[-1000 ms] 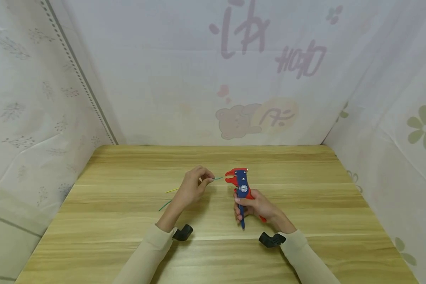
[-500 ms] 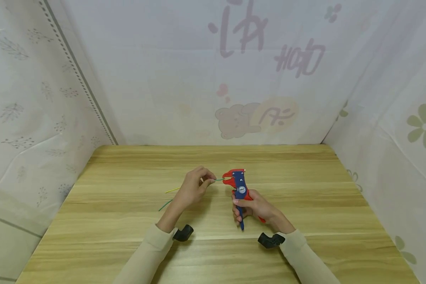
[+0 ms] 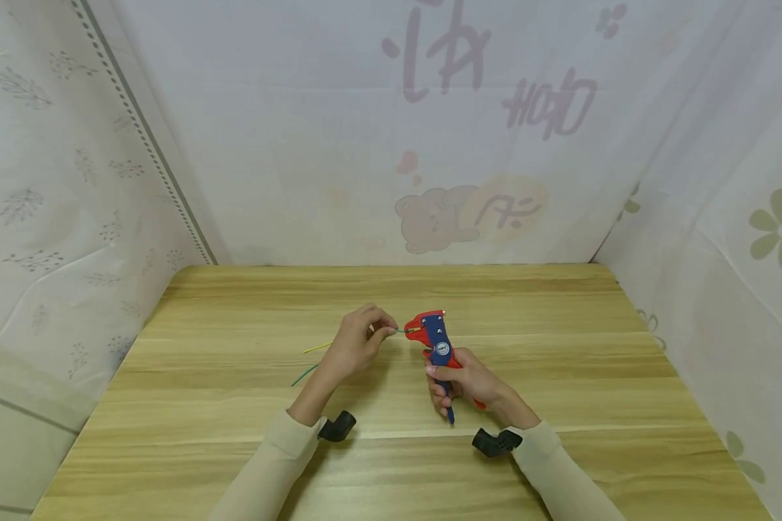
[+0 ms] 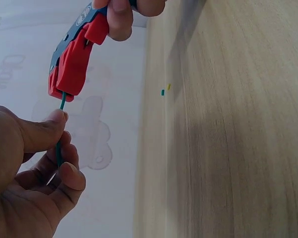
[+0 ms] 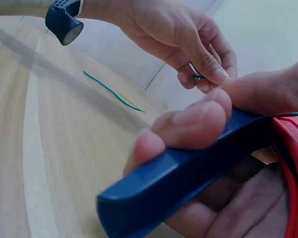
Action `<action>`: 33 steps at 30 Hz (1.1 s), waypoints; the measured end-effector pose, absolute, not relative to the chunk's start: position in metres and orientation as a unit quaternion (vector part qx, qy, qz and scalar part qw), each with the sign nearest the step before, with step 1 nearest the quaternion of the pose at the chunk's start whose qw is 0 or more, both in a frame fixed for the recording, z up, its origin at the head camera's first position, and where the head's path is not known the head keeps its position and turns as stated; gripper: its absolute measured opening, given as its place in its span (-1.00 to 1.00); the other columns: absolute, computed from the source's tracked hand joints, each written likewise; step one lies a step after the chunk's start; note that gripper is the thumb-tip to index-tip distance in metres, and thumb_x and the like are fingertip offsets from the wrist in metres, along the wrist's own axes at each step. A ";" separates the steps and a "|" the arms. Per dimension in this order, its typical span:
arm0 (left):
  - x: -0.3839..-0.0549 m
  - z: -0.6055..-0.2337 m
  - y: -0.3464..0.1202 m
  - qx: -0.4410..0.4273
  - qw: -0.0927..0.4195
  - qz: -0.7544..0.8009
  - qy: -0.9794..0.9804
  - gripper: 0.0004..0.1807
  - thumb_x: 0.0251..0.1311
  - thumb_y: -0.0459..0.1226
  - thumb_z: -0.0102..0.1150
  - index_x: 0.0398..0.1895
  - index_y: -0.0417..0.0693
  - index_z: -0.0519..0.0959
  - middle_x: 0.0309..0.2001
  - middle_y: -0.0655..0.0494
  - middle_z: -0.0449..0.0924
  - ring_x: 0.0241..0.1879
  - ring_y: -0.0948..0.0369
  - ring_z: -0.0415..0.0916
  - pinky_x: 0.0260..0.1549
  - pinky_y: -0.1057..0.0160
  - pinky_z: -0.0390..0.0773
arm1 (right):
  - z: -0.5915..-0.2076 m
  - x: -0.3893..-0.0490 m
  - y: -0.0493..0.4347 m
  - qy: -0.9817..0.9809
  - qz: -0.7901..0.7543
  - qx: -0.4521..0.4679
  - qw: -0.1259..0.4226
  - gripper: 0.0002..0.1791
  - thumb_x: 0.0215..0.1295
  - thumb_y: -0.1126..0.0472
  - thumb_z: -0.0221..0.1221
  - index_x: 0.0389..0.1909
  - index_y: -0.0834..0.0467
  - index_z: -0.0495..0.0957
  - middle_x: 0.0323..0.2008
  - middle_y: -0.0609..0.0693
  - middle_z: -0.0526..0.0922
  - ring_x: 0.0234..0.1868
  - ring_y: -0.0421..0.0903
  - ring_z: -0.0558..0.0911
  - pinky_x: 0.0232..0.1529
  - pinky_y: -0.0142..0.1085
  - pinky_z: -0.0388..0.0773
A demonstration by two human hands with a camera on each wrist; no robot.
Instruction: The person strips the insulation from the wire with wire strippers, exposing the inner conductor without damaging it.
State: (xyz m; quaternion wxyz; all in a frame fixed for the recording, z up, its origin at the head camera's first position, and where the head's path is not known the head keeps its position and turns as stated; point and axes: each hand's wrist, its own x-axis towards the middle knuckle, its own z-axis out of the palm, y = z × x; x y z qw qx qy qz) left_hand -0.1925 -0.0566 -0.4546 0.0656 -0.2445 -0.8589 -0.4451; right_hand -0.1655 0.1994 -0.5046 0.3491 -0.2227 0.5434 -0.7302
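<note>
My left hand (image 3: pixel 358 339) pinches a short green wire (image 4: pixel 63 101) between thumb and fingertips, part of it hidden in the hand. The wire's far end runs into the red nose of a red and blue wire stripper (image 3: pixel 438 336), whose jaws are closed around it. Fingers of my right hand (image 3: pixel 459 380) wrap the stripper's handles, the blue handle (image 5: pixel 159 183) showing close up in the right wrist view. Both hands hold their things above the wooden table.
Another green wire (image 5: pixel 109 90) and a yellow wire (image 5: pixel 127 97) lie on the table (image 3: pixel 560 347) by the left forearm. Tiny green (image 4: pixel 163 92) and yellow (image 4: pixel 169 87) bits lie on it too. Patterned cloth (image 3: pixel 287 145) hangs behind and at both sides.
The stripper has moved left onto the green wire's end, and its jaws have closed on it as my right hand squeezed the handles. My left hand has barely moved.
</note>
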 end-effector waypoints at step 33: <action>-0.197 -0.462 -0.080 -0.191 0.043 -0.436 -0.878 -0.95 0.40 -0.38 0.22 -0.21 -0.11 0.65 -0.32 0.00 0.66 -0.35 0.21 0.49 -0.41 0.35 0.44 | -0.492 -0.176 0.226 0.631 -0.719 -0.118 0.267 -0.43 0.53 0.14 0.16 0.15 0.59 0.23 -0.29 0.12 0.62 -0.26 -0.01 0.71 -0.14 0.14 0.72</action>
